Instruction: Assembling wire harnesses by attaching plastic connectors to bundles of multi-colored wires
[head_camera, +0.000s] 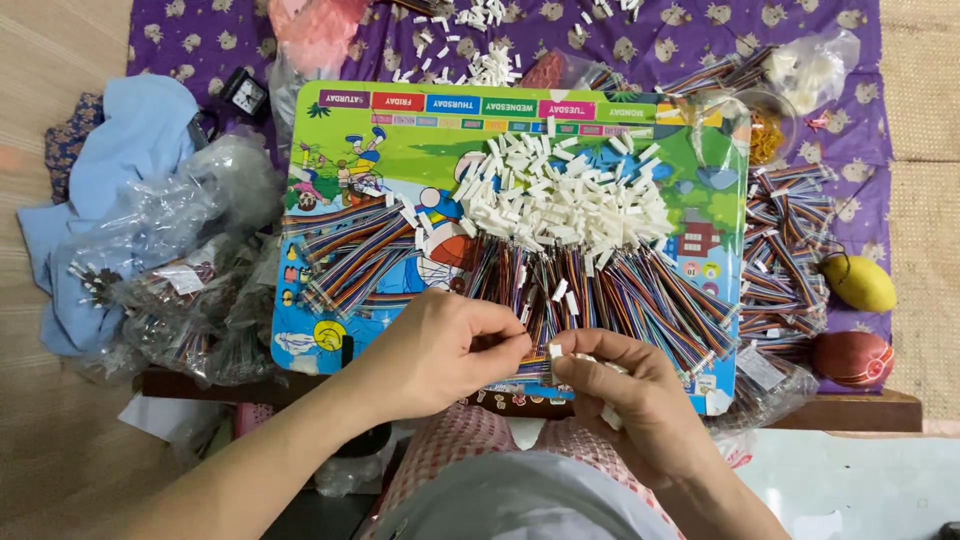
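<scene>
My left hand (440, 352) and my right hand (625, 395) meet at the near edge of a colourful cartoon board (390, 150). The left fingers pinch the end of a multicoloured ribbon wire (530, 340). Between the right fingers sits a small white plastic connector (556, 351), with more white pieces in the palm. Beyond the hands a fan of multicoloured wires (640, 290) spreads over the board. A heap of white connectors (570, 195) lies past it. Another bunch of wires (350, 255) lies at the left.
Clear plastic bags (180, 260) and blue cloth (135, 130) lie left of the board. More wire bundles (785, 240), a yellow mango (860, 283) and a red fruit (852, 358) lie at the right. A purple patterned cloth (700, 40) holds scattered connectors.
</scene>
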